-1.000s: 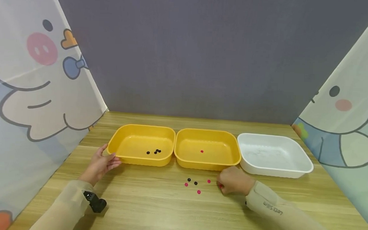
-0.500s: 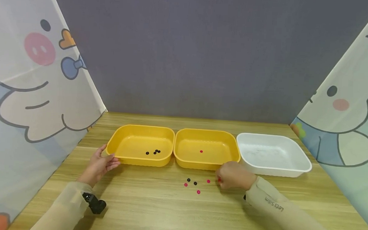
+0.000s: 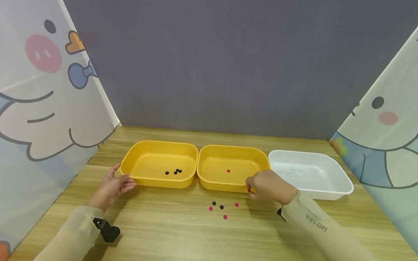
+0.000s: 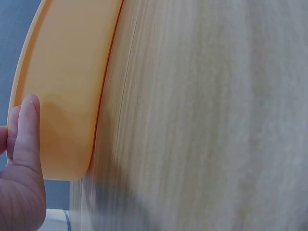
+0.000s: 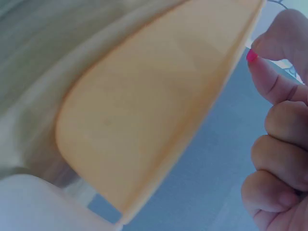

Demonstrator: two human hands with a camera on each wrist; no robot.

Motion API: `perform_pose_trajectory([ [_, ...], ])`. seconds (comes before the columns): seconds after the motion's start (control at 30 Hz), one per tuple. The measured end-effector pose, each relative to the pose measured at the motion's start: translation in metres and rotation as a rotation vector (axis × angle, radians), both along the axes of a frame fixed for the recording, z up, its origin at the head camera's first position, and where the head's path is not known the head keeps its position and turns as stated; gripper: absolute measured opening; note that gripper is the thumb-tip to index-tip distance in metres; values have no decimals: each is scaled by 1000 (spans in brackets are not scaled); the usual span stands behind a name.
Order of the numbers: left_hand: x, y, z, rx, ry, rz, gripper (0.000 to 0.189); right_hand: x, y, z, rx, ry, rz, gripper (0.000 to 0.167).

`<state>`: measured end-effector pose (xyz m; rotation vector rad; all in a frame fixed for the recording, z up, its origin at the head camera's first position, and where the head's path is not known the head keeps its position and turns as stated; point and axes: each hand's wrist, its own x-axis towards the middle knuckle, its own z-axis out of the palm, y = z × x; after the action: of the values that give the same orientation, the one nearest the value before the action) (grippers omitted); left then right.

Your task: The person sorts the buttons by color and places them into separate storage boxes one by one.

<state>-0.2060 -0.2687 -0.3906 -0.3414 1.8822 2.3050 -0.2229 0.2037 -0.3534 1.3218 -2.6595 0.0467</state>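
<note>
My right hand pinches a small pink button-like disc between thumb and index finger. It is just in front of the middle yellow tray, near its front right corner; the other fingers are curled in. One pink disc lies inside that tray. My left hand touches the near left corner of the left yellow tray; in the left wrist view straight fingers lie along its outer wall. Several black discs lie in this tray.
On the wooden table before the trays lie two black discs and three pink discs. A white tray stands at the right of the row. Behind rises a grey partition, with printed cartoon panels at both sides.
My right hand has risen from the tabletop toward the middle tray's front rim, carrying the pink disc. My left hand keeps its place at the left tray's corner.
</note>
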Motion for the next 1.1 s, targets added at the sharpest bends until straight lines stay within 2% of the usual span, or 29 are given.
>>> perform_pose_trajectory([
  [0.43,2,0,0,4,-15,15,78,-18,-5,17,41,35,-34,7],
  [0.8,2,3,0,-22,-1,6,76,-36,-11,22,33,35,-26,6],
  [1.1,1,3,-1,-21,2,11,77,-47,-16,27,53,-62,-58,5],
])
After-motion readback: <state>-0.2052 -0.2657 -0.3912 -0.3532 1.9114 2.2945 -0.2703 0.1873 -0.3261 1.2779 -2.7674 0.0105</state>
